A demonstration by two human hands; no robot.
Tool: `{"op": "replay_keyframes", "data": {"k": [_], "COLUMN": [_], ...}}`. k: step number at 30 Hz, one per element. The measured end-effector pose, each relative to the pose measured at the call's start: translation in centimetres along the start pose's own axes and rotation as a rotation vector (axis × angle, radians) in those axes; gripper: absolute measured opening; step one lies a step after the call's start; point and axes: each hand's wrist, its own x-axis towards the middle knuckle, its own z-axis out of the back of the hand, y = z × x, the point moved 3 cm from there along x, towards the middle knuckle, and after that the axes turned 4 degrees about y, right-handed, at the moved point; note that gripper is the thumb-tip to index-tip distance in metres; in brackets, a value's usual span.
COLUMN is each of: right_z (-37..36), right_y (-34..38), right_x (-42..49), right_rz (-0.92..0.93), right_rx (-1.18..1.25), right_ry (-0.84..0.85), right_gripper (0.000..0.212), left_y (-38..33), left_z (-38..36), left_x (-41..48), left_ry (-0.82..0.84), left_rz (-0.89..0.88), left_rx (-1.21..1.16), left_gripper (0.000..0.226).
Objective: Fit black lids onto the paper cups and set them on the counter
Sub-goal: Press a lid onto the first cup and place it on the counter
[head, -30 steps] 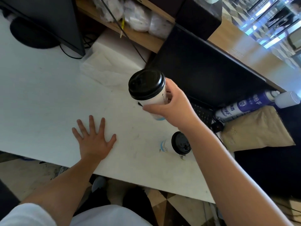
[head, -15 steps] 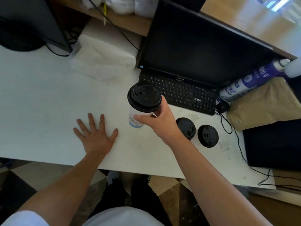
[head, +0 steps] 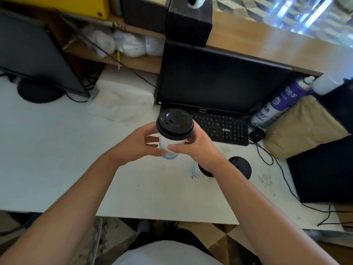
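While both hands are on it, the cup (head: 171, 148) stands upright w/ its black lid (head: 174, 122) fitted on top, dead centre of the shot and just in front of the keyboard (head: 221, 127). On the cup's left side the left hand (head: 133, 144) wraps round the wall below the lid rim w/ curled fingers, tho it's a bit blurry so exact finger spots are hard to call. On the other side the right hand (head: 200, 148) grips w/ thumb across the front of the cup and fingers tucked round the back, just under the lid. So hands are close together, both clamped on the same cup. Can't tell if the base touches the counter (head: 57, 150) or is held just off it

Other stuff: there's a 2nd lid (head: 239, 167) on the counter in plain sight, just beside the right forearm, and a 3rd lid (head: 205, 171) mostly hidden behind the right wrist w/ some blue print showing next to it. Can't tell what's under either one. Behind the keyboard stands a monitor (head: 219, 81), screen dark, and a 2nd monitor (head: 32, 54) is at far left. Btwn the two sits a white napkin pack (head: 124, 98). Right of the monitor a blue/white spray can (head: 280, 102) leans, a brown bag (head: 301, 127) lies beside it, and a thin black cable (head: 282, 173) runs across the counter's right part
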Motion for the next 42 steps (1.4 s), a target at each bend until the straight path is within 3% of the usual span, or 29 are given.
{"op": "replay_keyframes", "data": {"k": [9,18,31,42], "right_z": [3.0,5.1,6.9,9.7], "right_y": [1.8,1.5,1.9,3.6], "right_x": [-1.0,-1.4,-0.3,0.5], "right_rz": [0.058,0.09,0.154,0.191], "right_rx": [0.034,0.11,0.082,-0.05], "right_ry": [0.134,0.146,-0.007,-0.027], "right_gripper": [0.071,0.072,0.071,0.067], "left_y": [-3.9,-5.1,-6.1,-7.2], "left_z": [-2.1,-4.9,-9.2,-7.0], "left_x": [0.8,1.9,2.9,6.0], "left_ry": [0.023,-0.106,-0.655,-0.435], "left_rz": [-0.009,-0.043,-0.207,-0.176], "left_rx": [0.085,0.158,0.172,0.234], "left_gripper": [0.062,0.067,0.07,0.071]}}
